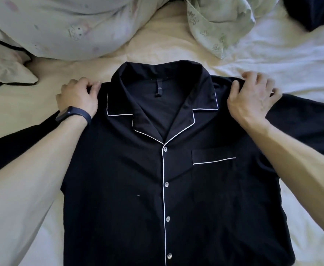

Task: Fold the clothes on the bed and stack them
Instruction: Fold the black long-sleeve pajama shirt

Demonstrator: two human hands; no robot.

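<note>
A black pyjama shirt (pixel 119 189) with white piping lies face up and buttoned on the bed, collar toward the far side, chest pocket on the right. My left hand (pixel 77 97), with a dark band on its wrist, pinches the shirt's left shoulder seam. My right hand (pixel 250 98) grips the right shoulder seam. Both sleeves spread outward to the left and right under my forearms.
The white bed sheet (pixel 291 60) surrounds the shirt. A pale patterned duvet (pixel 71 29) is bunched along the far left, with a light green crumpled cloth (pixel 218 24) at the far centre. A dark garment (pixel 314 12) sits in the top right corner.
</note>
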